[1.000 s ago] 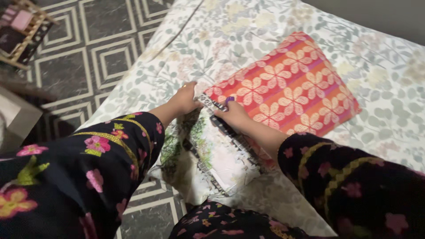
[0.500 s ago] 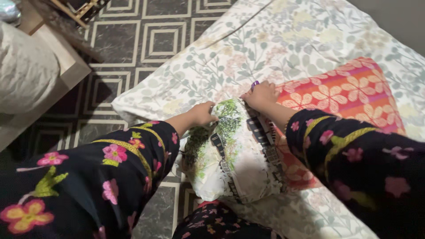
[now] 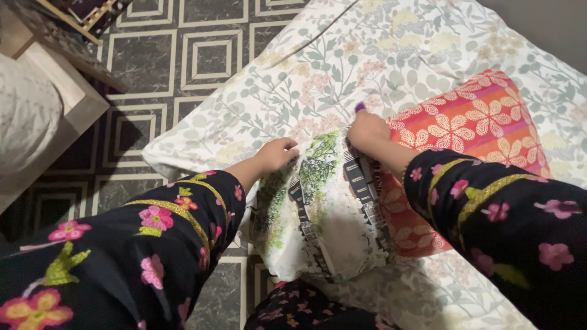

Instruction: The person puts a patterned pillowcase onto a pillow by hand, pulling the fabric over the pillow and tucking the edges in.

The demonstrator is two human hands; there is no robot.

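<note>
Seen from above, a person in black floral sleeves leans over a bed [image 3: 391, 55] covered with a pale leaf-print sheet. The left hand [image 3: 276, 154] has its grip closed on the top left corner of a white pillow printed with green trees and dark buildings [image 3: 324, 214]. The right hand [image 3: 367, 131] pinches the top right corner, fingers curled shut. The pillow lies at the bed's near edge, overlapping an orange-pink flower-patterned pillow [image 3: 471, 131]. It looks set down flat but not yet released. Patterned floor tiles [image 3: 202, 55] show on the left.
</note>
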